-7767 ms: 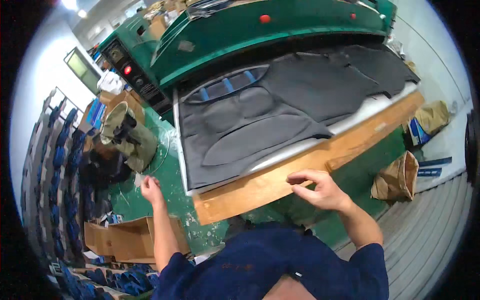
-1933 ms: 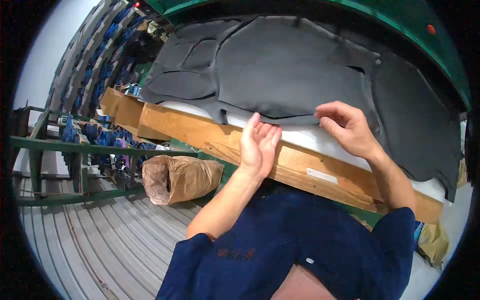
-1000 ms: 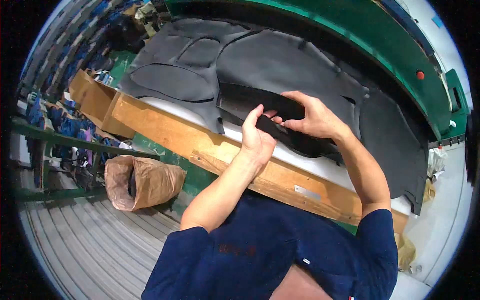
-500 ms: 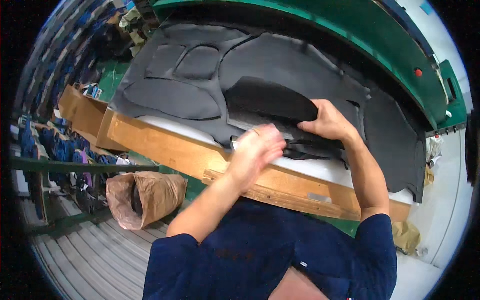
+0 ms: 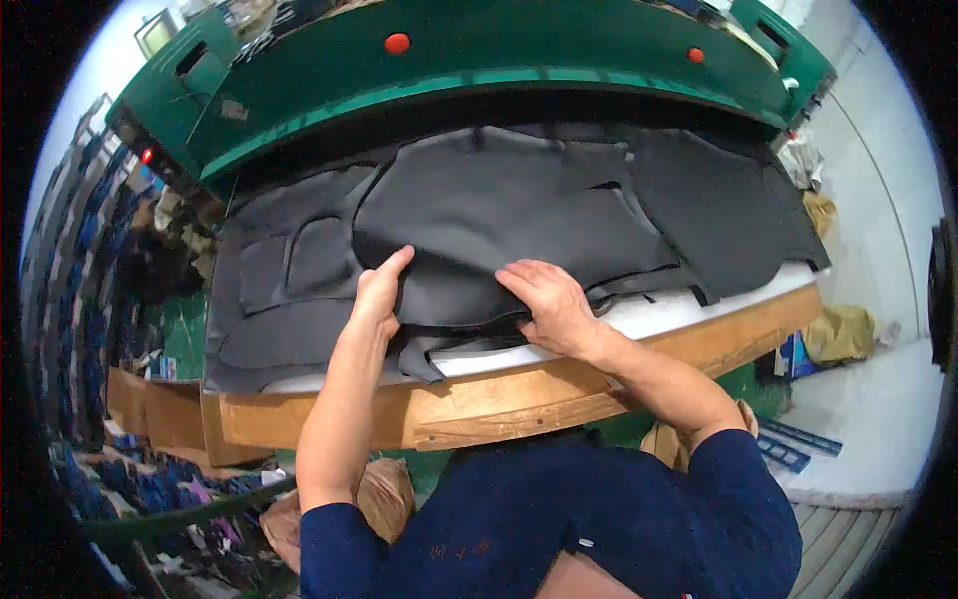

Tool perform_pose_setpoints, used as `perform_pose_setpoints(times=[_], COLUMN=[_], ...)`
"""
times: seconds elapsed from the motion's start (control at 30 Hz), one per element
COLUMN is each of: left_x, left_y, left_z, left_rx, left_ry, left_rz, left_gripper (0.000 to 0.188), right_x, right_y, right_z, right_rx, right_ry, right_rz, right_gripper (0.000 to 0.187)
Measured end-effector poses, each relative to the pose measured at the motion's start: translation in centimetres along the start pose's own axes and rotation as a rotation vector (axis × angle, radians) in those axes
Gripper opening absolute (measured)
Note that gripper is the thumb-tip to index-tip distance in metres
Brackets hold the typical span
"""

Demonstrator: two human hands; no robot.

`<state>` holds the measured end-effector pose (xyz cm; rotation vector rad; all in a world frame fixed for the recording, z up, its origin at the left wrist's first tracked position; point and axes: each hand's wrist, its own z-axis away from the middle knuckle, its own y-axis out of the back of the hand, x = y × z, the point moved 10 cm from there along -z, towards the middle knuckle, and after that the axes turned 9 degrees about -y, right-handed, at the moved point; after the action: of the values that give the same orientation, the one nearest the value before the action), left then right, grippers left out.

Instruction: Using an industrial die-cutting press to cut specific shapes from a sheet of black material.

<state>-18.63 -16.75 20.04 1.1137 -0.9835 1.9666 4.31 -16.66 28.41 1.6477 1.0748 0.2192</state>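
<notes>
A large cut piece of smooth black sheet material point(image 5: 479, 215) lies on the table in front of me, its near part slightly bulged. My left hand point(image 5: 377, 295) is at the near left edge of this piece, thumb stretched along its top; the other fingers are mostly hidden under the edge. On the near side, my right hand point(image 5: 554, 307) grips the edge, with fingers bent over the top and the underside hidden. Between my hands, the near edge hangs over a folded black strip point(image 5: 419, 357). Other black cut pieces lie to the left and right.
A white layer point(image 5: 659, 314) shows between the black material and the wooden front rail point(image 5: 519, 394). Behind the table stands a green machine beam point(image 5: 479, 85) with red buttons. A cardboard box point(image 5: 175, 409) and a brown paper sack point(image 5: 384, 499) are at the left.
The near part of the piece, lifted and folded back before, now lies down. My left hand has moved from above the near edge to its left side. The view has turned rightward.
</notes>
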Motion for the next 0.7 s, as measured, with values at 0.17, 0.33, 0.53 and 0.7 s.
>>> perform_pose_setpoints(times=[0.17, 0.33, 0.53, 0.7], left_x=[1.7, 7.7, 11.6, 5.9], left_y=[-0.9, -4.3, -9.3, -11.4], left_z=[-0.8, 0.2, 10.6, 23.6], left_rx=[-0.011, -0.082, -0.090, -0.326], left_ry=[-0.048, -0.283, -0.530, -0.503], left_rz=[-0.252, -0.198, -0.127, 0.147], left_gripper=[0.069, 0.047, 0.038, 0.029], right_x=[2.0, 1.5, 0.1, -0.5], right_y=[0.4, 4.5, 12.3, 14.9], right_z=[-0.2, -2.5, 2.2, 11.5], right_rx=[0.023, -0.041, -0.017, 0.025], right_ry=[-0.016, -0.061, -0.060, 0.010], right_rz=[-0.067, -0.143, -0.350, -0.328], right_gripper=[0.059, 0.052, 0.055, 0.059])
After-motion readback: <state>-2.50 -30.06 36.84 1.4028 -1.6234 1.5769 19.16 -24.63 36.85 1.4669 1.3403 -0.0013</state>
